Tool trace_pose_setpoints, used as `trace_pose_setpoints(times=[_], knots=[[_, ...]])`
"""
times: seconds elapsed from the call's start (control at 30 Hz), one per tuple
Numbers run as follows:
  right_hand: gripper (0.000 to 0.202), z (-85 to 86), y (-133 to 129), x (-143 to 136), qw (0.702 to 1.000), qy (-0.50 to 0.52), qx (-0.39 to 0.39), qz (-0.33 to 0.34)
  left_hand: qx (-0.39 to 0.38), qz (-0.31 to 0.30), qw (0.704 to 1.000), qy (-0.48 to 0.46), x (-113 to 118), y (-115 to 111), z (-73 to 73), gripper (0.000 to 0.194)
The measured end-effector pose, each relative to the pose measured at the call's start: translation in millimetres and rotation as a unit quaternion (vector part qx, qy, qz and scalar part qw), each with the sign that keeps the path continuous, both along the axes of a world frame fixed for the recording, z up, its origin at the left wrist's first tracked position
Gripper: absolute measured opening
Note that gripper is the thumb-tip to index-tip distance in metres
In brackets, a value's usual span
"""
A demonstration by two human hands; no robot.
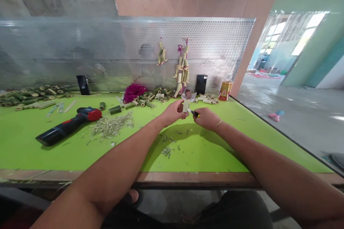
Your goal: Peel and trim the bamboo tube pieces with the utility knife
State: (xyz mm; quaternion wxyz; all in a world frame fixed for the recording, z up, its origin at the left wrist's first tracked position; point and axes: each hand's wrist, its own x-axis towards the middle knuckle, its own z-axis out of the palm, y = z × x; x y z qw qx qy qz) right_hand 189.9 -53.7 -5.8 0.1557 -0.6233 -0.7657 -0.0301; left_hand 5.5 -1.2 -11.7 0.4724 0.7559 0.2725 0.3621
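Above the middle of the green tabletop, my left hand (172,113) is closed around a short, pale bamboo piece (186,106). My right hand (208,118) grips a utility knife (196,113) with a black and yellow handle. Its blade points left and lies at the right side of the bamboo piece; whether it touches cannot be made out. Below both hands, a small scatter of bamboo shavings (167,151) lies on the table. Behind them are a brown block (188,94) and several short pale bamboo pieces (206,99).
A cordless power tool (70,124) lies at left beside a pile of shavings (113,126). Green bamboo pieces (34,96), purple string (134,92), a phone (201,84) and a bottle (225,88) line the back. Bamboo strings (182,68) hang on the perforated metal panel (107,43).
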Motion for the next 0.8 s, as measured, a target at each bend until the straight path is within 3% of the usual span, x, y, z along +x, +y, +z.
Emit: trace_pose_setpoints(times=[0.43,0.57,0.7,0.8], knots=[[0.021,0.5,-6,-6,0.998,-0.061,-0.006,-0.004,0.045,-0.010,0.999,0.021,4,-7,7.9,0.063],[0.021,0.8,9,8,0.998,0.010,-0.021,-0.054,0.036,-0.010,0.998,0.057,6,-17,13.7,0.059],[0.024,8.1,28,38,0.990,0.061,-0.016,-0.126,0.044,-0.074,0.990,0.115,12,-32,12.8,0.068],[0.028,10.4,30,46,0.984,0.103,0.001,-0.145,0.046,-0.043,0.993,0.097,12,-31,8.5,0.073]])
